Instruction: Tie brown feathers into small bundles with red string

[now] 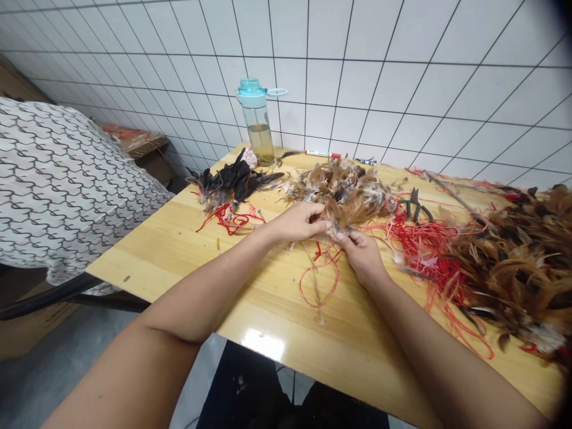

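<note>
Near the middle of the table, my left hand (304, 221) is closed on the base of a bunch of brown feathers (346, 213). My right hand (358, 250) pinches the lower right side of the same bunch, thumb and fingertips pressed together. The quill ends are partly hidden by my fingers. Below both hands a loop of red string (319, 286) hangs down or lies over the wood; its upper end runs up towards my fingertips. Just behind lies a pile of brown and white feathers (339, 179).
Black feathers (235, 179) lie at left, by a water bottle (260, 128). Pliers (416, 207), tangled red string (424, 244) and a big heap of brown feathers (522, 256) occupy the right. A red-capped marker (322, 154) lies by the tiled wall. Someone in patterned cloth (75, 185) is at left.
</note>
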The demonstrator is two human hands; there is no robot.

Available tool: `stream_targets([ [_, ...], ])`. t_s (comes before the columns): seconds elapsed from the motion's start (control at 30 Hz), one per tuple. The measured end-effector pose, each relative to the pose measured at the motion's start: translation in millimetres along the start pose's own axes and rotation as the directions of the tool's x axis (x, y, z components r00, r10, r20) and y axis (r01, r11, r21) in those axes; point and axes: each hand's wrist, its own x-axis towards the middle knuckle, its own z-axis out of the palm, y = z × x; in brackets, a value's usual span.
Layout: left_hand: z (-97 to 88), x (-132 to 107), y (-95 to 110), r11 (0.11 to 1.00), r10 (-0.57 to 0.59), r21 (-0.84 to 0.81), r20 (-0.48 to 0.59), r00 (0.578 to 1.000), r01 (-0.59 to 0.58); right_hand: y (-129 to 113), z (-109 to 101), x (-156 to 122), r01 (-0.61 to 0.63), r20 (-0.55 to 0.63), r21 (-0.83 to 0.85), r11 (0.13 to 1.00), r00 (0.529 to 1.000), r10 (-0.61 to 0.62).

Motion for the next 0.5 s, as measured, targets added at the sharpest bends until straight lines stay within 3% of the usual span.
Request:
stream_targets([
  [0.37, 13.7, 2, 2, 0.996, 0.06, 0.075, -0.052, 0.997, -0.056, -5, 1, -2, 0.003, 0.07, 0.003, 1.0, 0.998, -0.003],
  [0.5, 1.5, 3, -4, 0.998, 0.035, 0.054, -0.202, 0.979, -0.025, -7, 1, -3, -0.029, 0.001, -0.019, 0.999, 1.0, 0.029],
])
